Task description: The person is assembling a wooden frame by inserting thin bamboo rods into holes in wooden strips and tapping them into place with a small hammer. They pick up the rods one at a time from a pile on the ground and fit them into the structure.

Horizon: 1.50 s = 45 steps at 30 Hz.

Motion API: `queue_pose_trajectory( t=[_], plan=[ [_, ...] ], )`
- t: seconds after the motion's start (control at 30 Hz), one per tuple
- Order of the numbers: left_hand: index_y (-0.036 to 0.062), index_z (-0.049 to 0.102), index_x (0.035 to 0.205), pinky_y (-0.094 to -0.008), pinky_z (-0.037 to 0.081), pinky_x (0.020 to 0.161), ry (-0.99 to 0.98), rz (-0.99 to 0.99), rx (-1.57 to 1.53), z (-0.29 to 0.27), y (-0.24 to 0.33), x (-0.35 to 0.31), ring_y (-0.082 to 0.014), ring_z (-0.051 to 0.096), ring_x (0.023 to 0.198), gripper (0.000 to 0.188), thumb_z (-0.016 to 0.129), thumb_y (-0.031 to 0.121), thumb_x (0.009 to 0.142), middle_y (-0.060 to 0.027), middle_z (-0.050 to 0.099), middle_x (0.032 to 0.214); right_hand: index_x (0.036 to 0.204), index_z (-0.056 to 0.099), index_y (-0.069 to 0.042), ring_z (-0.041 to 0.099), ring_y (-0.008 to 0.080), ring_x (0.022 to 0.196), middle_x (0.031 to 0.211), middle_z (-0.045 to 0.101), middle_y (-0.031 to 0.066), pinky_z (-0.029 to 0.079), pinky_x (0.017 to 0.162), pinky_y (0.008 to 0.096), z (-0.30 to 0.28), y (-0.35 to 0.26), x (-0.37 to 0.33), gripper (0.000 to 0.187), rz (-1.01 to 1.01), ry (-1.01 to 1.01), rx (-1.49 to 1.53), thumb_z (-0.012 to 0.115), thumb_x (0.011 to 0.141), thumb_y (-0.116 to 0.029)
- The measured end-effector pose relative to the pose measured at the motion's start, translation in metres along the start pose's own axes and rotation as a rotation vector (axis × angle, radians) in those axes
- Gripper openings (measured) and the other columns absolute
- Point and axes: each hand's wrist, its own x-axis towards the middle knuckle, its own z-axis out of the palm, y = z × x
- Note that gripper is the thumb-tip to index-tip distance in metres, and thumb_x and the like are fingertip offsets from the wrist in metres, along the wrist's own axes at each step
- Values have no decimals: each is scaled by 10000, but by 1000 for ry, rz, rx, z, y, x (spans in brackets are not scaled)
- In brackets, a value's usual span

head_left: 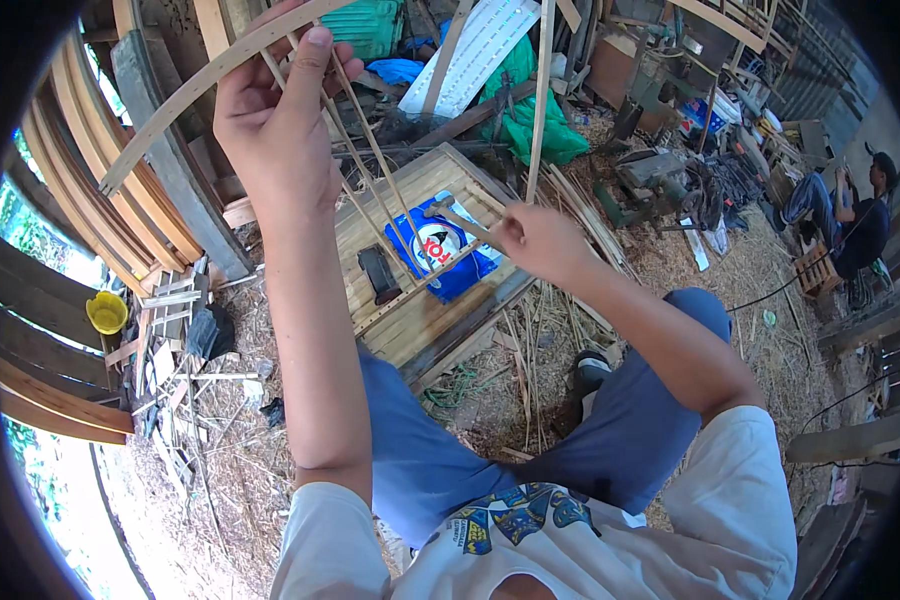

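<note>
Between 10 and 11 o'clock, my left hand clamps slim wooden rods beside the curved drilled strip; at 2 o'clock, my right seemingly grips a hammer. I'd tap lightly, keeping rods aligned.

Showing pale tan on the slatted frame; blue, white and red on the packet toward the right edge of the table; black on the block near its left edge; displaying blue-and-yellow print on the white shirt.
</note>
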Motion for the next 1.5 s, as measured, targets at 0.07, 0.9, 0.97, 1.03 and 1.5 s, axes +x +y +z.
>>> queue_pose_trajectory(
  t=[0.07, 0.9, 0.97, 1.03, 1.5],
  plan=[
    [-15, 646, 1243, -348, 625, 769, 14, 1, 3, -4, 0, 1, -204, 714, 870, 308, 714, 44, 949, -94, 707, 1030, 1006, 614, -15, 698, 370, 800, 883, 697, 203, 545, 736, 475, 31, 22, -11, 265, -1, -19, -112, 682, 938, -262],
    [18, 591, 1304, -282, 578, 733, -150, -98, -38, 3, -27, 12, -141, 678, 842, 339, 681, 46, 978, -73, 685, 994, 1301, 585, -9, 386, 31, 580, 732, 449, -52, 317, 533, 212, -137, -56, -108, 315, 152, 95, 793, 451, 1101, -212],
    [20, 575, 1288, -244, 568, 703, -70, -115, -61, 12, -25, 9, -110, 670, 807, 336, 672, 7, 966, -55, 678, 951, 1380, 555, -37, 385, 33, 640, 744, 450, -59, 323, 589, 214, -155, -68, -106, 329, 89, 159, 815, 462, 1090, -162],
    [20, 527, 1275, -254, 569, 706, -62, -114, -54, 10, -25, 7, -121, 672, 814, 352, 676, -5, 958, -77, 680, 953, 1434, 530, -85, 390, 41, 671, 770, 486, -47, 338, 613, 229, -179, -100, -94, 366, -50, 203, 542, 483, 1072, -121],
    [-1, 595, 1068, -295, 561, 694, -54, -99, -26, 12, -25, 7, -140, 651, 789, 133, 677, -9, 964, -53, 661, 929, 1444, 587, -167, 422, 43, 609, 744, 513, -32, 368, 558, 249, -243, -150, -10, 380, -299, 120, 263, 497, 1076, -182]
  ],
)
